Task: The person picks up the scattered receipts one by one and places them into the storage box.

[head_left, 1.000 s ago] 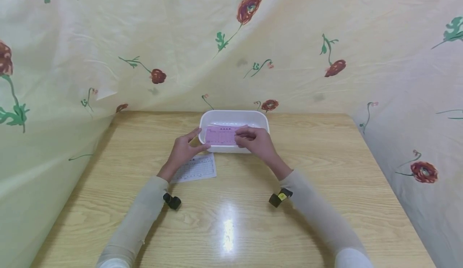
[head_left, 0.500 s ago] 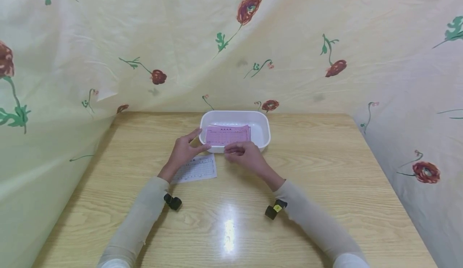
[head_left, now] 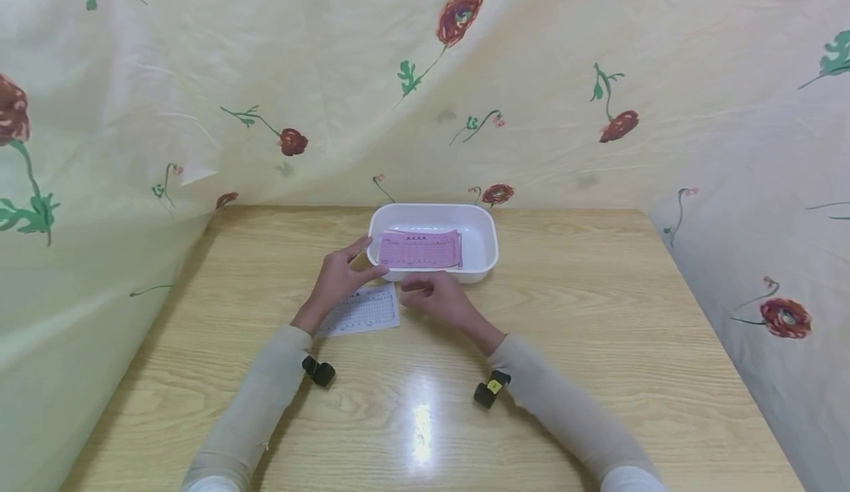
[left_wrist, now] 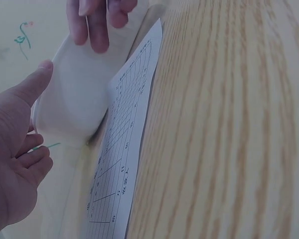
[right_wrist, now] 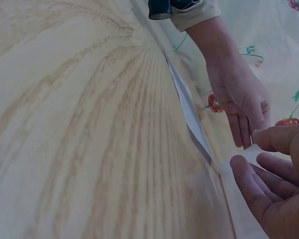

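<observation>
A white plastic basin (head_left: 479, 247) stands at the table's back edge, with pink printed slips (head_left: 420, 250) stacked inside towards its left. My left hand (head_left: 334, 279) holds the basin's left front corner, thumb at the rim in the left wrist view. Below that hand lies a white printed form (head_left: 365, 310) with a grid, partly hidden by the hand and wrist. My right hand (head_left: 437, 299) is just in front of the basin, fingertips near the form's right corner. In the right wrist view its thumb and fingers (right_wrist: 244, 174) stand apart with nothing between them.
The wooden table (head_left: 571, 285) stretches out on both sides and towards me. Flowered cloth (head_left: 345, 94) hangs behind the table and along its left and right sides. A black wrist device (head_left: 488, 391) sits on each sleeve.
My right hand has left the pink slips in the basin and moved left and towards me, over the basin's front rim to the form's corner. My left hand has stayed at the basin.
</observation>
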{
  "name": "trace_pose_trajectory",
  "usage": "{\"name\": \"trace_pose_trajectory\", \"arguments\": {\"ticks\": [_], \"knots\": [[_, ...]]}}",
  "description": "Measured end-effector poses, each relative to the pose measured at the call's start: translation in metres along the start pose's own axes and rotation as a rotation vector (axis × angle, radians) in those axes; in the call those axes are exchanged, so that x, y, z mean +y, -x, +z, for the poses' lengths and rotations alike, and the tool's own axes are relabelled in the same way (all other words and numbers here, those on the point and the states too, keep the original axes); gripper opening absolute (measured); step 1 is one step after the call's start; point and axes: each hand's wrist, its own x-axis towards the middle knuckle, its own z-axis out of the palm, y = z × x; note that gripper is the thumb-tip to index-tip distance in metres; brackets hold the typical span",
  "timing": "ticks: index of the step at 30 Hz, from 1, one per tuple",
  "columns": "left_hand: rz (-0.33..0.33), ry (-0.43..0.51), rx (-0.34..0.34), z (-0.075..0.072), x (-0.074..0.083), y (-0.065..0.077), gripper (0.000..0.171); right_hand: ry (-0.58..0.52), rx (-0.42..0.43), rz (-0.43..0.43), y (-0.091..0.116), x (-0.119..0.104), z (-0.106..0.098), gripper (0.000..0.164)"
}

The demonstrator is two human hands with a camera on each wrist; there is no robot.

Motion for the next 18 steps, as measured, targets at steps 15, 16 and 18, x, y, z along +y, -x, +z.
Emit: {"name": "trace_pose_trajectory", "arguments": {"ticks": [15, 16, 18], "knots": [[0.017, 0.003, 0.006, 0.000, -0.004, -0.001, 0.086, 0.127, 0.036, -0.019, -0.011, 0.005, 0.014, 0.031], [0.018, 0.004, 0.004, 0.000, -0.004, -0.001, 0.086, 0.128, 0.037, -0.020, -0.011, 0.005, 0.014, 0.031], [0.018, 0.005, 0.001, 0.000, -0.004, -0.001, 0.087, 0.132, 0.034, -0.016, -0.012, 0.005, 0.015, 0.031]]}}
